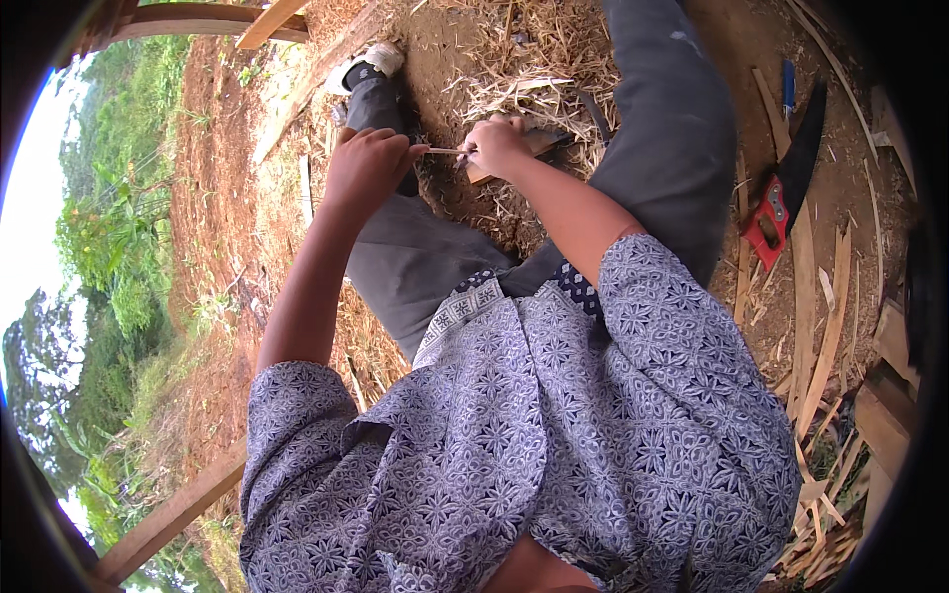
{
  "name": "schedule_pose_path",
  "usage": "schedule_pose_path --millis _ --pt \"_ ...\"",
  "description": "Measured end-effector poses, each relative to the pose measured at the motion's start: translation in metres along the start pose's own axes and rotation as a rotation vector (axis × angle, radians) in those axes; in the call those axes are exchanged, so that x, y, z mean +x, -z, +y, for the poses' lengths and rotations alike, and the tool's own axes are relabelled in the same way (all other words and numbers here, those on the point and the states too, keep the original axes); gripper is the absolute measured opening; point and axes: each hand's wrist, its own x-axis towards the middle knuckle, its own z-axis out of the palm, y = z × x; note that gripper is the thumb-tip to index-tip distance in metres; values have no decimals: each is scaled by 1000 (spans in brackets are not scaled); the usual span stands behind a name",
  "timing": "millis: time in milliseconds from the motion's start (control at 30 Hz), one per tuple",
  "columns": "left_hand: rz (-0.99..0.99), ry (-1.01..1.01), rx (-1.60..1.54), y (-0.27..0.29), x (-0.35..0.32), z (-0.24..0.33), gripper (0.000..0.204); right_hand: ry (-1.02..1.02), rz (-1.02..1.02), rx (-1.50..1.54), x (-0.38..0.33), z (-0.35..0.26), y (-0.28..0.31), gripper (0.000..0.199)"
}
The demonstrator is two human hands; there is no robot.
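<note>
A thin, pale wooden stick (443,151) spans the gap between my hands, above the ground between my legs. My left hand (368,166) is closed around its left end. At the other end, the fingers of my right hand (496,146) are closed on it, and whatever else they may hold is hidden. Just behind and below the right hand is a light-brown wooden piece (540,141), with something dark at its far end that I cannot make out. A dark, curved strip (595,116) lies close to my right thigh.
A handsaw (773,219) with a red handle and black blade lies to the right, near a blue-handled tool (788,84). Long wooden strips (826,326) and offcuts cover the right side. Shavings (534,94) are heaped ahead. A wooden beam (173,516) crosses at lower left.
</note>
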Motion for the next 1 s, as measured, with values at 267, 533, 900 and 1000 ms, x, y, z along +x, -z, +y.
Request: schedule_pose_path --millis 267,533,900,1000 --pt "-177 -240 172 12 20 -7 28 -73 -40 50 0 -5 5 14" --pt "-323 -253 -18 20 29 -44 15 -52 -19 101 -1 8 5 16" --pt "-273 -260 -233 -6 23 -68 13 189 -68 58 12 18 4 16" --pt "-266 -256 -243 -6 22 -61 11 223 -36 166 14 23 0 14"
